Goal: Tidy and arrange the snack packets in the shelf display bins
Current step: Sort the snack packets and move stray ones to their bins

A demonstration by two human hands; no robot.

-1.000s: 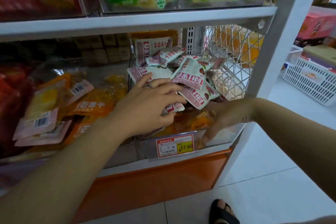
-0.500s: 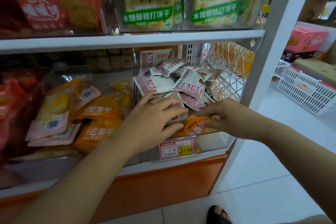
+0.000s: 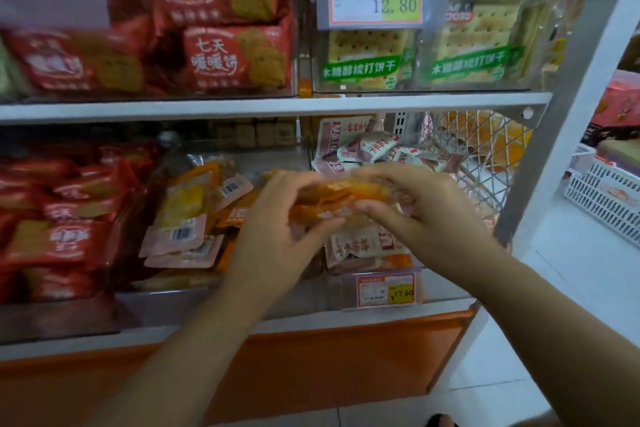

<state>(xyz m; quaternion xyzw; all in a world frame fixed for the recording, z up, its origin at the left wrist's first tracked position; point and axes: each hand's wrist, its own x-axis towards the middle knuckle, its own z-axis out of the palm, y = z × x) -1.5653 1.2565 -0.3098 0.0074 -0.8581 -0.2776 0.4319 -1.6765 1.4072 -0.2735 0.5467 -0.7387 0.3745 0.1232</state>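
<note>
Both my hands hold a small bunch of orange snack packets [image 3: 332, 199] in front of the lower shelf. My left hand [image 3: 280, 218] grips their left side, thumb underneath. From the right, my right hand [image 3: 415, 204] pinches the same packets, fingers curled over the top. Behind them, the right clear bin [image 3: 436, 282] holds white-and-maroon packets [image 3: 367, 149], with some orange ones at its front. The middle bin [image 3: 194, 295] to the left holds orange and yellow packets [image 3: 194, 204].
Red packets [image 3: 62, 218] fill the bin at far left. The upper shelf carries red biscuit bags [image 3: 235, 55] and green-labelled cracker packs [image 3: 367, 59]. A wire mesh panel [image 3: 485, 163] closes the shelf's right end. A white basket [image 3: 609, 198] sits on the floor at right.
Both hands rose out of the right bin and came together, lifting orange packets from its front. The camera tilted up, showing more of the upper shelf.
</note>
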